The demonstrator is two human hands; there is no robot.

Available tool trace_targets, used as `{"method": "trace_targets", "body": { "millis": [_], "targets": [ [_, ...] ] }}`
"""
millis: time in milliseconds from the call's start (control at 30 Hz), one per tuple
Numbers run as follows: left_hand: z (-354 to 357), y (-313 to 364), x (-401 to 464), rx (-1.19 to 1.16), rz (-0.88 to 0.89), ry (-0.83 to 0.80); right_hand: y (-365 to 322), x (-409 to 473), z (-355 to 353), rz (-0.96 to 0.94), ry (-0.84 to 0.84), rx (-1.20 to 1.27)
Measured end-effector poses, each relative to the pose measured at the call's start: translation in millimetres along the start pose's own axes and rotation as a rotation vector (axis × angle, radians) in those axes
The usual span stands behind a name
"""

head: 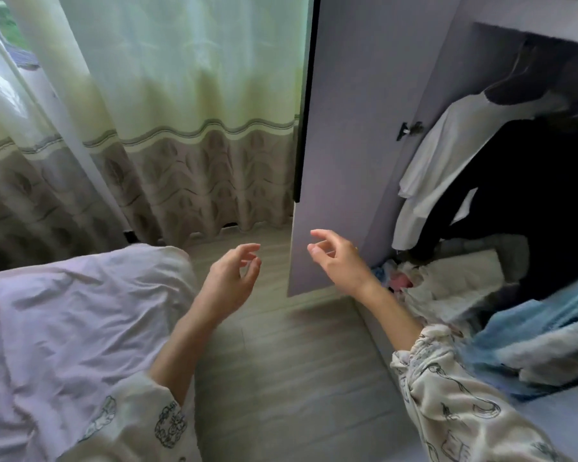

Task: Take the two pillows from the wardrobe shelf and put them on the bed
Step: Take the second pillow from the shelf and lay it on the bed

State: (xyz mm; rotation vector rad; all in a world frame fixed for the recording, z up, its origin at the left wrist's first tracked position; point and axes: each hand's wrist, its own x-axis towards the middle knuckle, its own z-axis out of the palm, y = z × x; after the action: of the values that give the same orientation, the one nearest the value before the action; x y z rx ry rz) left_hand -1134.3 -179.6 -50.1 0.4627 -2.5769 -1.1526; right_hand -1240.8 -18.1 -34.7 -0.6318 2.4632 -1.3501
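Both your hands hang empty in mid-air over the floor (281, 361) between the bed and the wardrobe: your left hand (229, 281) has its fingers (247, 250) loosely curled and apart, gripping nothing, and your right hand (339, 258) is the same, fingers (321, 235) spread in a loose claw, palm turned toward the left hand. Just beyond your right hand stands the open wardrobe door (354, 145), edge-on between you and the curtain (167, 128), with its lower corner close to your fingertips. To your right the wardrobe (501, 45) is open; a white garment (447, 155) and a dark garment (521, 195) hang in front of its interior, and below them lies a heap of crumpled cream cloth (454, 285) and blue fabric (541, 331) spilling toward your right sleeve (454, 395). No pillow can be told apart in this view; something among that heap may be one, but the blur and folds leave it unclear, so its direction and long axis cannot be told either. The bed (64, 321) lies to your left, covered in a wrinkled pale lilac sheet, its near corner just beside your left forearm.
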Motion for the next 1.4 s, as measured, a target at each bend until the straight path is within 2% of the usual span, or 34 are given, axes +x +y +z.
{"method": "trace_targets", "body": {
  "millis": [200,400,700,833,1033,1133,1233,1300,1400],
  "targets": [
    [40,39,127,-0.025,0.147,-0.078,12,95,-68,0.012,0.178,-0.002],
    [87,108,253,-0.081,0.303,-0.144,29,173,-162,0.021,0.339,-0.029],
    [174,250,382,-0.168,0.631,-0.302,30,203,-335,-0.040,0.637,-0.095],
    [201,326,420,-0.219,0.817,-0.283,20,207,-405,-0.097,0.846,-0.186],
    [234,441,461,-0.251,1.131,-0.192,8,210,-490,-0.129,1.092,-0.503],
    [251,489,476,-0.275,1.302,-0.085,8,208,-527,-0.102,1.202,-0.843],
    [268,530,494,-0.261,1.412,0.003,11,200,-562,0.040,1.219,-1.146],
    [282,550,510,-0.088,1.441,-0.011,17,194,-582,0.190,1.173,-1.223],
    [305,573,535,0.260,1.496,0.084,31,190,-601,0.413,1.071,-1.371]
  ]
}}
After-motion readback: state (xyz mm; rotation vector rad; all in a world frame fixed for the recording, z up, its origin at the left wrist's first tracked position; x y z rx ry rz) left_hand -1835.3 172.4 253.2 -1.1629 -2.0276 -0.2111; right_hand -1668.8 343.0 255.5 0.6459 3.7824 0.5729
